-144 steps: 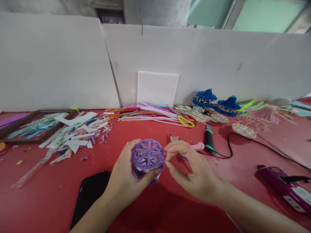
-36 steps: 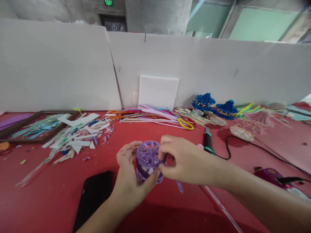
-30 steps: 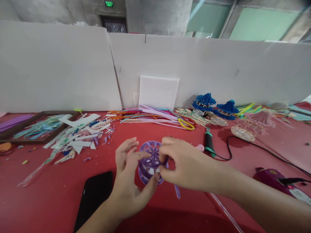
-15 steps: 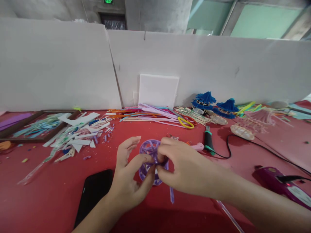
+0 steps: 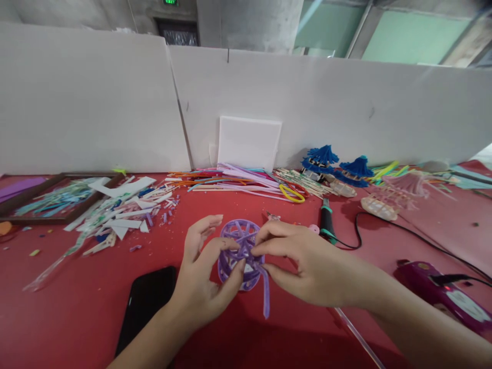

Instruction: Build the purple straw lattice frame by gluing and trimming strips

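Note:
A round, openwork purple piece (image 5: 240,233) made of fuzzy strips sits between my hands above the red table. My left hand (image 5: 209,271) pinches its near middle part between thumb and index finger, while the other fingers are raised. On the right side, the fingers of my right hand (image 5: 295,259) are at the piece, index finger on its centre and thumb by a loose strip. That loose purple strip (image 5: 266,297) hangs down toward the front from the piece's right edge.
A black phone (image 5: 148,302) lies left of my forearm. Right are a green-black tool (image 5: 326,223) with a cable and a purple power strip (image 5: 446,294). Behind lie yellow-handled scissors (image 5: 292,193), coloured stems (image 5: 238,179), blue-roofed models (image 5: 321,156) and white scraps (image 5: 126,223).
My right hand has shifted slightly right and its thumb and index finger have spread apart, uncovering more of the purple piece. The loose strip now hangs a little further left.

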Tool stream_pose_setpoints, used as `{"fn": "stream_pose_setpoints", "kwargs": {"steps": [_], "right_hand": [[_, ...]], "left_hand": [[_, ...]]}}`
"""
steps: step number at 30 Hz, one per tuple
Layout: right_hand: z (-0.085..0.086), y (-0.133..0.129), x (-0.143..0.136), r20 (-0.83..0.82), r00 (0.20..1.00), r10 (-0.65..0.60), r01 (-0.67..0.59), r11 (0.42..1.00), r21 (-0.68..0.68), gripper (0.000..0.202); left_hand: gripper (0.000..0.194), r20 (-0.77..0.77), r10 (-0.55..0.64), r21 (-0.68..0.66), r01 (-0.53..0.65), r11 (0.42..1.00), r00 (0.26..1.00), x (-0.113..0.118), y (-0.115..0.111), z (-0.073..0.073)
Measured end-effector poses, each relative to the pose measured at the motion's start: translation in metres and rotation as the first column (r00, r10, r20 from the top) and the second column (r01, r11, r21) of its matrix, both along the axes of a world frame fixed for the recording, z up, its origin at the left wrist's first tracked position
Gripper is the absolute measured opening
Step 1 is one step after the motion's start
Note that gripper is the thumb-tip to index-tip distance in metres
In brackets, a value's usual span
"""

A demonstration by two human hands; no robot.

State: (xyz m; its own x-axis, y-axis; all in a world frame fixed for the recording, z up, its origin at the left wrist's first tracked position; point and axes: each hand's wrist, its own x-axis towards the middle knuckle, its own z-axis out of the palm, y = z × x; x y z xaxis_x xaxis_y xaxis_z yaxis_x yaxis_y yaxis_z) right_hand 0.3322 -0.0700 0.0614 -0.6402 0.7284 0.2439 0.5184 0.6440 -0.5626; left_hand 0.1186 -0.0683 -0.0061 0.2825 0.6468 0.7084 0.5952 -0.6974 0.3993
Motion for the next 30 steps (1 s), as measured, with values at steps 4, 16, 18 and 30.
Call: {"fn": "stream_pose_setpoints", "kwargs": {"steps": [4, 16, 18, 30], "right_hand": [[-0.013, 0.002, 0.0, -0.086, 0.996, 0.003, 0.007, 0.993, 0.118, 0.027], [-0.051, 0.004, -0.006, -0.267, 0.963, 0.026, 0.109, 0.873, 0.476, 0.018], [-0.054, 0.003, -0.007, -0.275, 0.961, 0.009, 0.13, 0.865, 0.484, 0.019], [-0.062, -0.001, -0.009, -0.311, 0.95, -0.007, 0.167, 0.857, 0.488, 0.026]], "left_hand": [[0.019, 0.002, -0.008, -0.009, 0.008, 1.0, 1.0, -0.001, 0.001, -0.001], [0.054, 0.194, -0.031, -0.167, 0.064, 0.984, 0.981, -0.003, 0.009, -0.013], [0.059, 0.257, -0.05, -0.204, 0.105, 0.973, 0.965, -0.002, 0.011, -0.017], [0.058, 0.388, -0.072, -0.235, 0.174, 0.956, 0.919, 0.002, 0.01, -0.02]]}}
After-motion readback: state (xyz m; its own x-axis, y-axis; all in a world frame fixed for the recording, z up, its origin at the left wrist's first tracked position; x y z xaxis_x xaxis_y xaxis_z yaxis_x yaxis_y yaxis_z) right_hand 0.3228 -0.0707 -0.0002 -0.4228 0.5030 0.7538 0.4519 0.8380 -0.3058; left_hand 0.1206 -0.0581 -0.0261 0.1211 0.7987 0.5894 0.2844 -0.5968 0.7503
